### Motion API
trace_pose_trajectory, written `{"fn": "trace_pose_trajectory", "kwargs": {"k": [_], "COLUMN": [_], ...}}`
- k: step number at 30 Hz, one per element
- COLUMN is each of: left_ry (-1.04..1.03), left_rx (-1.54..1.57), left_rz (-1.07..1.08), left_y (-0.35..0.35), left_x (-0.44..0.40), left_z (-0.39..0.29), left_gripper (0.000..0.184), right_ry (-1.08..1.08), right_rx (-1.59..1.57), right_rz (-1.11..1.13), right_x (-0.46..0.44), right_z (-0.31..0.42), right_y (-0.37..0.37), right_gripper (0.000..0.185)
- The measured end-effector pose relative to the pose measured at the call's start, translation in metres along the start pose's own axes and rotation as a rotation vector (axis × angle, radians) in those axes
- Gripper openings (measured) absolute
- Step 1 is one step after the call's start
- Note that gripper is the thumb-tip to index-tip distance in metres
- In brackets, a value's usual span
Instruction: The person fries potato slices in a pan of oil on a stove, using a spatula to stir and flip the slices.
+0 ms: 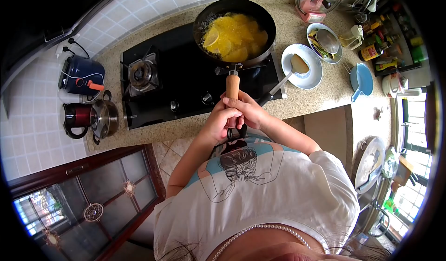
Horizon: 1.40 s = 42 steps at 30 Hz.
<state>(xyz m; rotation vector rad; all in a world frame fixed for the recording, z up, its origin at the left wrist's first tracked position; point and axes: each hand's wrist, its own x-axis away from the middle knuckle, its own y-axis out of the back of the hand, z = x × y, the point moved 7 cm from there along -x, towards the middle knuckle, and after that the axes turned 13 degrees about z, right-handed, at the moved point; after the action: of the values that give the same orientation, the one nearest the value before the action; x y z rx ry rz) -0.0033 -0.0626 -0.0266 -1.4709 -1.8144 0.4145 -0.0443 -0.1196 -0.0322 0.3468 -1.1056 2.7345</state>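
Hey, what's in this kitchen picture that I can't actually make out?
From the head view:
Part of the wooden handle: covered by the left hand and right hand.
Any flame under the pan: hidden by the pan.
Wording on the yellow-labelled bottle: too small to read.

Mid-frame, the left hand (220, 121) and right hand (251, 112) meet around the wooden handle (232, 85) of a pan (200, 30) holding yellow food (236, 36) at the frame's top centre.
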Motion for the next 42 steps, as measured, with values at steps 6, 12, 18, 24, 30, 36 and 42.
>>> {"fn": "trace_pose_trajectory", "kwargs": {"k": [6, 12, 18, 24, 30, 36, 42], "left_ry": [0.031, 0.082, 0.063, 0.027, -0.001, -0.009, -0.058], "left_rx": [0.085, 0.058, 0.102, 0.032, -0.077, -0.062, -0.097], "left_rz": [-0.045, -0.028, 0.018, 0.021, -0.017, -0.024, -0.041], "left_y": [-0.001, 0.005, 0.002, 0.006, 0.007, 0.007, -0.003], "left_x": [0.001, -0.005, -0.006, -0.007, -0.006, -0.004, 0.016], "left_z": [0.0, 0.007, 0.006, 0.005, 0.001, 0.005, 0.001], "left_gripper": [0.028, 0.014, 0.008, 0.008, 0.009, 0.016, 0.018], "right_ry": [0.038, -0.023, -0.017, 0.003, 0.041, 0.015, 0.009], "right_rx": [-0.027, -0.109, -0.101, -0.104, -0.091, -0.026, -0.018], "right_rz": [-0.019, -0.027, -0.039, -0.017, -0.018, -0.044, 0.07], "right_x": [-0.004, -0.001, -0.001, -0.001, -0.002, -0.005, 0.002], "right_z": [-0.006, -0.01, -0.005, 0.001, 0.006, 0.005, -0.002], "right_y": [0.007, 0.01, 0.008, 0.003, -0.006, -0.001, -0.02], "right_gripper": [0.038, 0.041, 0.041, 0.041, 0.043, 0.035, 0.035]}}
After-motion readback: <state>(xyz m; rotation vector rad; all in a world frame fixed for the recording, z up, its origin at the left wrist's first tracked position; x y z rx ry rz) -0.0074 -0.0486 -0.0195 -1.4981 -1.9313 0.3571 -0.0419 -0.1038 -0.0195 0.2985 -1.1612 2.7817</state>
